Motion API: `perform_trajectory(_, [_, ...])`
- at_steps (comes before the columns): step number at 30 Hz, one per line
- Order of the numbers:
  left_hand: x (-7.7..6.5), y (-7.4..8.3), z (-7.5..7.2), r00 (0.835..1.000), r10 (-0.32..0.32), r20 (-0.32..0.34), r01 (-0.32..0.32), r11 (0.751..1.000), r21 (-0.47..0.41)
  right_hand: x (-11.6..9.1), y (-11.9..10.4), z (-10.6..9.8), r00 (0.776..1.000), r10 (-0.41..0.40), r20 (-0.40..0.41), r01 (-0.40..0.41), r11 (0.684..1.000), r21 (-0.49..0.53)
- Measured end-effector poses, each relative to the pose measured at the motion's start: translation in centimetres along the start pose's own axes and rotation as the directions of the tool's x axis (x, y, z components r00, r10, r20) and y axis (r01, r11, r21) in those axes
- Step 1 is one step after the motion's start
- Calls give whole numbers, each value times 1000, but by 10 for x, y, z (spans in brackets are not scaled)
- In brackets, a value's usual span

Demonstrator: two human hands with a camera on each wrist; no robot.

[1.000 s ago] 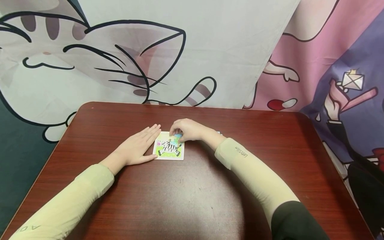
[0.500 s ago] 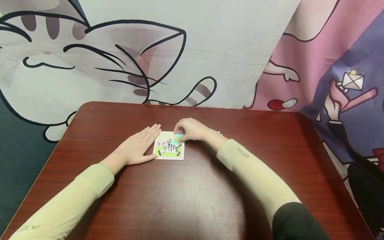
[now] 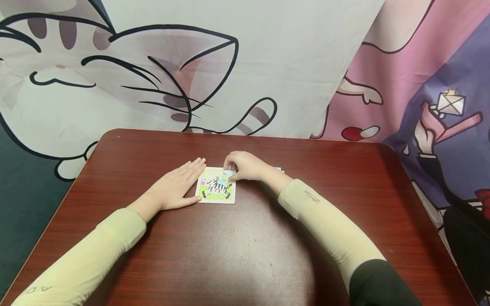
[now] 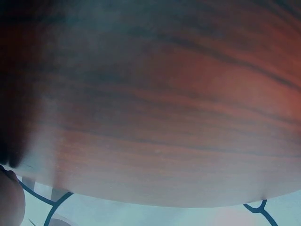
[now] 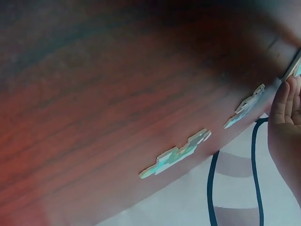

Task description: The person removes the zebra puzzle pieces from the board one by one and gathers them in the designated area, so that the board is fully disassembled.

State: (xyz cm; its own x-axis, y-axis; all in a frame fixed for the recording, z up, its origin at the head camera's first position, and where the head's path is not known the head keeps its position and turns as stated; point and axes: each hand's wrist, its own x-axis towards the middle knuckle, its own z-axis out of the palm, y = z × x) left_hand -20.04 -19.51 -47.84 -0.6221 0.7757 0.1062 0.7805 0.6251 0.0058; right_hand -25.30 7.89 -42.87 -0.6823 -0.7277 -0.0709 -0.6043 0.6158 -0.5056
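The left hand (image 3: 174,187), fingers straight, rests along the left edge of a white-bordered square zebra puzzle (image 3: 218,201) on the red-brown wooden table (image 3: 191,246). The right hand (image 3: 246,165) pinches a small blue puzzle piece (image 3: 228,173) at its upper right corner.

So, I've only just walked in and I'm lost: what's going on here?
A person is working on a zebra puzzle on a table. Their right hand pinches a piece at the puzzle's far right corner; whether it's seated, I can't tell. The left hand lies flat at the left edge. Two loose pieces lie beyond the right wrist.
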Motion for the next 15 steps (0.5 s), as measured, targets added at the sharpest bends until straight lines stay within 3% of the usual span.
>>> perform_trajectory(15, [1,1,-4,1000,3,3,-3,1000,-4,-1,0,1,997,-31,-68,35,998,61])
